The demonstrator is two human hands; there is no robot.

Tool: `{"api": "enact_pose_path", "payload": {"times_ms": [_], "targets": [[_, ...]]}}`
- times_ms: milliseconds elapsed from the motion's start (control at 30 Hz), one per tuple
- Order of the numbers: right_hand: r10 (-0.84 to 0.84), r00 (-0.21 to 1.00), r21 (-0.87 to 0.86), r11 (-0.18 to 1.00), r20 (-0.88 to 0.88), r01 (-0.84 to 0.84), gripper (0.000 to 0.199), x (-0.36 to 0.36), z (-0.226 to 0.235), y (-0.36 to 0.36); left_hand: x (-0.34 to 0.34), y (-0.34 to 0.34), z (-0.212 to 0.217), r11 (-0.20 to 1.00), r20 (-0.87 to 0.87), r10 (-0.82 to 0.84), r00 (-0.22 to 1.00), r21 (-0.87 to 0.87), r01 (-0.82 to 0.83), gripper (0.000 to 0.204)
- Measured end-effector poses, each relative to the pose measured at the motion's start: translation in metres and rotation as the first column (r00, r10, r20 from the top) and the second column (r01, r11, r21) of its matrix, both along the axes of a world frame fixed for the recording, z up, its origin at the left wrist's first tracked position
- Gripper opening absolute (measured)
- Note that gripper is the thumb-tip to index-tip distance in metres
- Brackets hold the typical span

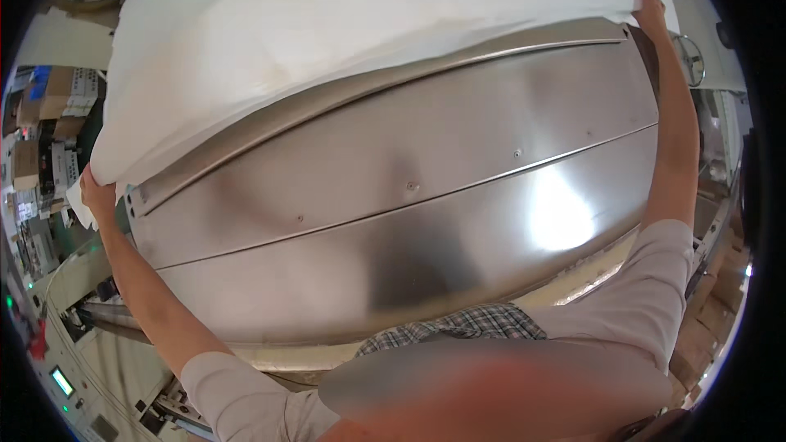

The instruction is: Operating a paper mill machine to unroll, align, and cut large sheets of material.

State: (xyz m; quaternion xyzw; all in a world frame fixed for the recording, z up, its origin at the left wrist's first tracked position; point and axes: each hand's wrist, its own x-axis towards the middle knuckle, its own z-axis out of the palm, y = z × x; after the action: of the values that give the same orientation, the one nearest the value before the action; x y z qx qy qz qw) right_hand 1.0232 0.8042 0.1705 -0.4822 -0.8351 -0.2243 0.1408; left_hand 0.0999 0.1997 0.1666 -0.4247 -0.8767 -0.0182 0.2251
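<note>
A wide sheet of white cloth (pixel 327 24) stretches across the far part of the view, over the back of a shiny metal panel (pixel 352 221). At the far left, my left hand (pixel 98 195) is closed on the cloth's near left corner, and a bit of white fabric hangs below the fingers. My right hand (pixel 649 10) grips the cloth's edge at the far right. Both arms are spread wide, reaching forward over the panel. Between the hands the cloth's near edge sags in a curve along the panel's raised metal lip (pixel 377 98).
Cardboard boxes (pixel 61 94) are stacked at the left. A machine panel with a small lit screen (pixel 61 381) stands at the lower left. To the right, a handwheel (pixel 690 61) sits beside my forearm. A yellowish padded edge (pixel 286 356) runs along the metal panel's near side.
</note>
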Motion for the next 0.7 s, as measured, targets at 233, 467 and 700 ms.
{"api": "enact_pose_path", "payload": {"times_ms": [233,467,700], "targets": [[0.021,1.0,-0.094,0.995,-0.013,-0.022,0.054,0.038,0.042,-0.068,0.042,-0.049,0.063,0.988,-0.103,-0.15,0.983,0.005,0.151,0.049],[0.037,0.999,-0.119,0.992,0.009,-0.036,0.051,0.091,0.02,-0.182,0.114,-0.131,0.062,0.977,-0.084,-0.211,0.974,0.002,0.212,0.046],[-0.056,0.998,-0.203,0.977,0.003,0.056,0.049,0.155,-0.018,-0.306,0.193,-0.226,0.013,0.996,0.059,-0.068,0.996,-0.049,0.071,0.046]]}}
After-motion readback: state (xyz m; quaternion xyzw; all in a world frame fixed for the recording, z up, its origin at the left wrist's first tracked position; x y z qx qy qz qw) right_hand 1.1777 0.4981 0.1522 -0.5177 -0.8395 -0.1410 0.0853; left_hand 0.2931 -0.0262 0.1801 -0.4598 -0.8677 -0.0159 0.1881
